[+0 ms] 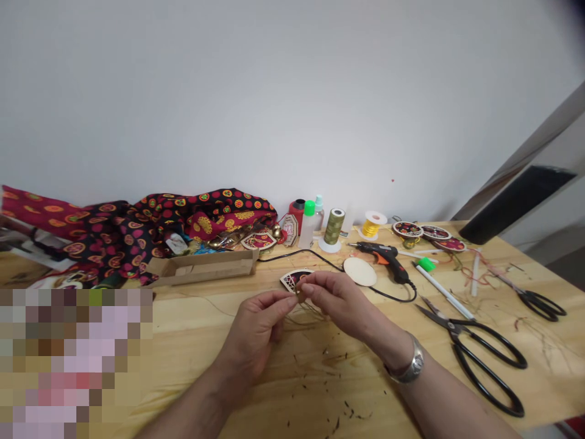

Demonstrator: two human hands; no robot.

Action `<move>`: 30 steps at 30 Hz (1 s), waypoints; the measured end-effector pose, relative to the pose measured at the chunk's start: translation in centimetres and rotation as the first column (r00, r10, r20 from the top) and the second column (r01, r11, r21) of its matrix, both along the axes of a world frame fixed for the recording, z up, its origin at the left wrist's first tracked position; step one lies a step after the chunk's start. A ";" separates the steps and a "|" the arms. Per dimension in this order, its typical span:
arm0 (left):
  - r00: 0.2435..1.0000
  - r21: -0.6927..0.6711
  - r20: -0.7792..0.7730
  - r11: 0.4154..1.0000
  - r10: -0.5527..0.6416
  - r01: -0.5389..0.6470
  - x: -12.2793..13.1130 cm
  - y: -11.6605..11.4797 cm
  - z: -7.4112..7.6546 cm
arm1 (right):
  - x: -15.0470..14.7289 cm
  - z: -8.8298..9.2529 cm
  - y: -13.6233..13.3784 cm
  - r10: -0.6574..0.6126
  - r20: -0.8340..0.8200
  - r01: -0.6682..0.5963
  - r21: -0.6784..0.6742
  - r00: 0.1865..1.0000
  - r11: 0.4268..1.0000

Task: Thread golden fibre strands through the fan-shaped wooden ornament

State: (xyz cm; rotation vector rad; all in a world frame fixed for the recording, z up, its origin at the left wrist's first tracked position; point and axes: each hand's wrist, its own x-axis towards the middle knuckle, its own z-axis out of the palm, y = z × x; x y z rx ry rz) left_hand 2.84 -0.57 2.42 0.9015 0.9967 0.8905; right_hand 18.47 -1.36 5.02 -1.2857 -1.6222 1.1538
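Over the middle of the wooden table, my left hand (261,318) and my right hand (336,299) meet, thumb and finger pinched in each. Between the fingertips is a thin olive cord (307,316), its loops hanging below them. A small brownish bit also shows at the pinch, too small to name. Just behind my fingers lies a fan-shaped ornament (289,281) with a patterned cloth inside a pale cut-out frame, partly covered by my right hand. Whether the cord is joined to it cannot be seen.
A cardboard tray (205,268), patterned fabric (183,213), a thread spool (335,227) and yellow thread (370,228) stand behind. To the right lie a glue gun (386,259), large scissors (479,347), smaller scissors (543,305) and a white pen (443,289). A pale oval disc (360,272) lies near the glue gun's cable.
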 end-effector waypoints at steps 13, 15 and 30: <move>0.998 0.002 -0.010 0.998 0.065 -0.065 0.0 0.2 -0.2 | 1.2 1.1 -0.9 -0.058 0.361 -0.005 0.169 0.931 0.986; 0.997 0.016 -0.016 0.997 0.075 -0.075 0.1 0.2 -0.1 | 0.8 1.4 -1.4 -0.060 0.362 -0.016 0.205 0.930 0.979; 0.983 -0.106 0.135 0.988 0.123 -0.109 0.2 0.3 -0.1 | -2.6 -0.5 -4.0 0.063 0.839 -0.658 0.375 0.541 0.654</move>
